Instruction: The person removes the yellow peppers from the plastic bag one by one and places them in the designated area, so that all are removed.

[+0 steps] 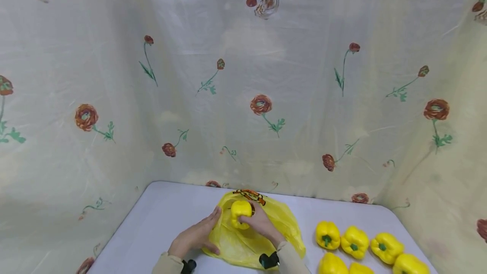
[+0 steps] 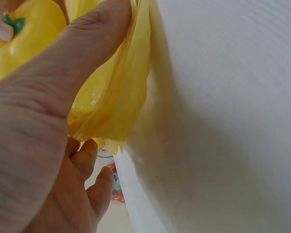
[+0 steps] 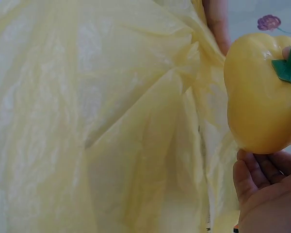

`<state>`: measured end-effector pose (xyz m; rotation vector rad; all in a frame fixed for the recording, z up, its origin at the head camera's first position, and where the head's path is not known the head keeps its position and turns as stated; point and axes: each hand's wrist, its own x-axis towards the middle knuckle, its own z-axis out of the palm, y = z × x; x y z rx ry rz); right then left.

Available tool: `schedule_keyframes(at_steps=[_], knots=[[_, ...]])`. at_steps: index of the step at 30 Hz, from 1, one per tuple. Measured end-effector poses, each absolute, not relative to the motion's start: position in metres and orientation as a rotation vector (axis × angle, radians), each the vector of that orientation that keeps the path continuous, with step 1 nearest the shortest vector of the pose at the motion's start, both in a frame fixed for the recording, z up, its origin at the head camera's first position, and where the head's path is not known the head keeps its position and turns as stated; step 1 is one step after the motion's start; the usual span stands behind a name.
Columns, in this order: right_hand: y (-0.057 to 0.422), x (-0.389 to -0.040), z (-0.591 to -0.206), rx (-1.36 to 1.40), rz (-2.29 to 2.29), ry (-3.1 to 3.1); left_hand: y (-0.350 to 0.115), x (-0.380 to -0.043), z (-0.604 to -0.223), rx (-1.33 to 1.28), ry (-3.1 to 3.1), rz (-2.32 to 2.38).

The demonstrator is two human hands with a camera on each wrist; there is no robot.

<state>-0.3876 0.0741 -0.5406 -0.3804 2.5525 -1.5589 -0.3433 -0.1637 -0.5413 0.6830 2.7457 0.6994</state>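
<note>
My right hand [image 1: 262,223] grips a yellow bell pepper [image 1: 240,211] between thumb and fingers, over a thin yellow plastic bag [image 1: 237,248]. In the right wrist view the pepper [image 3: 257,102] shows a green stem, with fingers beneath it and a fingertip by the stem. My left hand [image 1: 195,236] is at the bag's left edge, thumb and fingers spread apart. The left wrist view has the thumb [image 2: 77,53] lying along the bag's edge and fingers below it; whether they pinch the film is hard to see.
Several more yellow bell peppers [image 1: 354,241] with green stems lie on the white table [image 1: 163,210] to the right, some cut off by the frame's bottom. A flower-printed curtain [image 1: 228,138] surrounds the table's back and sides.
</note>
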Motion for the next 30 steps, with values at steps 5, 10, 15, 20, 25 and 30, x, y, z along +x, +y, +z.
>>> schedule_keyframes(at_steps=[5, 10, 15, 20, 25, 30], knots=[[0.075, -0.385, -0.535, -0.391, -1.568, 2.560, -0.163, -0.344, -0.540, 0.686, 2.745, 0.709], [0.075, -0.380, -0.532, -0.379, -1.576, 2.556, -0.162, -0.342, -0.540, 0.695, 2.735, 0.730], [0.077, -0.371, -0.528, -0.404, -1.596, 2.542, -0.163, -0.342, -0.541, 0.710, 2.742, 0.725], [0.081, -0.359, -0.523, -0.461, -1.611, 2.544, -0.163, -0.344, -0.542, 0.700, 2.738, 0.717], [0.085, -0.349, -0.520, -0.502, -1.628, 2.550, -0.162, -0.344, -0.540, 0.669, 2.724, 0.722], [0.090, -0.340, -0.518, -0.516, -1.616, 2.565, -0.161, -0.344, -0.540, 0.652, 2.716, 0.724]])
